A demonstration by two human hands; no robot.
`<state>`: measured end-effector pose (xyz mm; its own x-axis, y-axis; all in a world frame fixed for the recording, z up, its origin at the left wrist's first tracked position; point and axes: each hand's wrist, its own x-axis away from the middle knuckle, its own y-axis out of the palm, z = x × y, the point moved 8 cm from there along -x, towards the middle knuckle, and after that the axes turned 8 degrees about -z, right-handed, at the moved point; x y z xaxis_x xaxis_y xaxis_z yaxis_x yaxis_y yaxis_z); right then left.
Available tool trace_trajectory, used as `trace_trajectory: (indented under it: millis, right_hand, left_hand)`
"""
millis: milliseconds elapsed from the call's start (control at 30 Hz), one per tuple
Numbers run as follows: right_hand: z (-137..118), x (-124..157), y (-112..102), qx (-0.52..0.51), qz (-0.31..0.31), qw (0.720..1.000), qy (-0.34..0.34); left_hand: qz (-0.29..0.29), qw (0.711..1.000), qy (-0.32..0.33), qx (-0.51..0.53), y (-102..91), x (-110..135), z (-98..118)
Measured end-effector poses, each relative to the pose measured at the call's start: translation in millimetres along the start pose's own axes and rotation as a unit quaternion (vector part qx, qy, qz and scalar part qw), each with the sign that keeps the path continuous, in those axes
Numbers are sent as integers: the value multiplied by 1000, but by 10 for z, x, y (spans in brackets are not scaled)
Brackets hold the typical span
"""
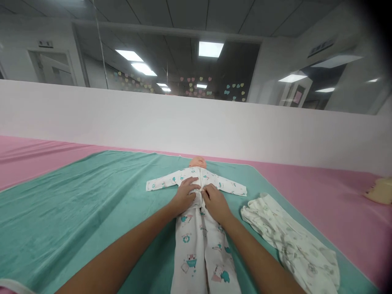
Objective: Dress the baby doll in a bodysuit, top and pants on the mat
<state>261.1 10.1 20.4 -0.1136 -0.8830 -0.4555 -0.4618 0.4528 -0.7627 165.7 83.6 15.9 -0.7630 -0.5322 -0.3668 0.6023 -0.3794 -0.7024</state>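
A baby doll lies on its back in a white long-sleeved romper with small teal and pink prints. Its sleeves are spread out to both sides, and the legs of the garment stretch toward me. My left hand rests on the left half of the doll's front, its fingers extended and apart from the thumb. On the other side of the front opening, my right hand is closed, with curled fingers pinching the romper's fabric near the waist. The fingertips of both hands are close together at the middle seam.
A crumpled white printed cloth lies to the right of the doll. Beneath everything is a teal blanket over a pink sheet. A white wall with windows above stands behind. A pale yellow object sits at the far right.
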Motion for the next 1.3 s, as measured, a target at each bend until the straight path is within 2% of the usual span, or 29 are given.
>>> trace_trajectory:
  millis: [133,300,567,667,767,967,1067,1200,1300]
  right_hand:
    - [66,-14,14,0,25,1000,14]
    - [201,-16,-42,-38,62,995,65]
    - [222,22,-75,-93,75,988,97]
    - [305,21,-96,-102,86,985,107]
    - [611,46,-203,-77,103,977,167]
    - [1557,296,-632,-6,133,931,341]
    - [1795,380,-674,16,116,918,380]
    - [1761,341,-594,33,108,922,369]
    - [1477,247,-614,39,118,937,325]
  left_hand:
    - [2,1000,-2,6,6,-1,41]
    - [5,1000,11,-18,43,44,98]
    - [36,998,26,-36,-14,98,136]
    - [59,996,38,-58,-55,103,166]
    - [89,991,40,-91,-144,106,166]
    - [91,988,-29,-121,-297,67,-61]
    - [94,990,-64,-88,-350,78,-166]
    - [62,996,-44,-56,-324,109,-77]
    - [35,995,-15,-91,-271,130,65]
